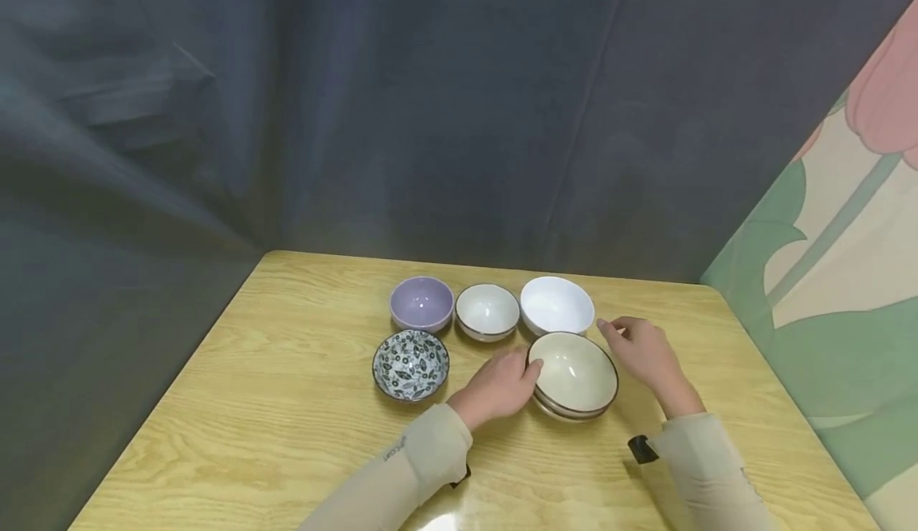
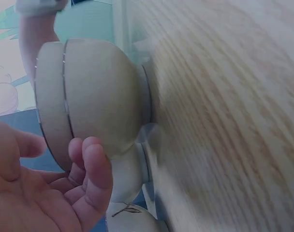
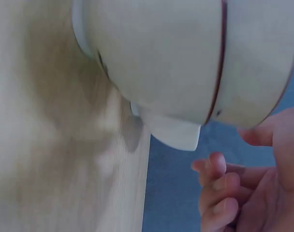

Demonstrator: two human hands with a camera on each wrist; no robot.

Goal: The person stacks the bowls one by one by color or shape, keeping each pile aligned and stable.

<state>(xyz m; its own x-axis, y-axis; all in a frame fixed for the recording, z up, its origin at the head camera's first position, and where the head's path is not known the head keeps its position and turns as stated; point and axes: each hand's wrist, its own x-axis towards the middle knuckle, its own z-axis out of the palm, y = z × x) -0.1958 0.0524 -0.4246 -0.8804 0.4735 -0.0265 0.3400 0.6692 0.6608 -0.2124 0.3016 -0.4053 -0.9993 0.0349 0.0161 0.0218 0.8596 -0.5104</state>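
Note:
Two cream bowls with dark brown rims stand nested as a stack [image 1: 574, 371] at the right of the group of bowls. My left hand [image 1: 500, 383] grips the stack's left edge, thumb over the rim and fingers against the outer wall. In the left wrist view, the fingertips [image 2: 91, 157] lie on the side of the cream bowls [image 2: 101, 92]. My right hand [image 1: 644, 352] hovers just off the stack's far right side, fingers loosely bent and holding nothing. Its thumb comes close to the upper rim of the stack [image 3: 161, 58] in the right wrist view.
Behind the stack is a white bowl [image 1: 557, 304]. A small off-white bowl with a dark rim [image 1: 488, 309] and a purple bowl [image 1: 421, 304] continue that row leftward. A leaf-patterned bowl [image 1: 410, 365] sits in front of the purple one. Dark cloth [image 1: 459, 116] hangs behind the wooden table [image 1: 272, 403].

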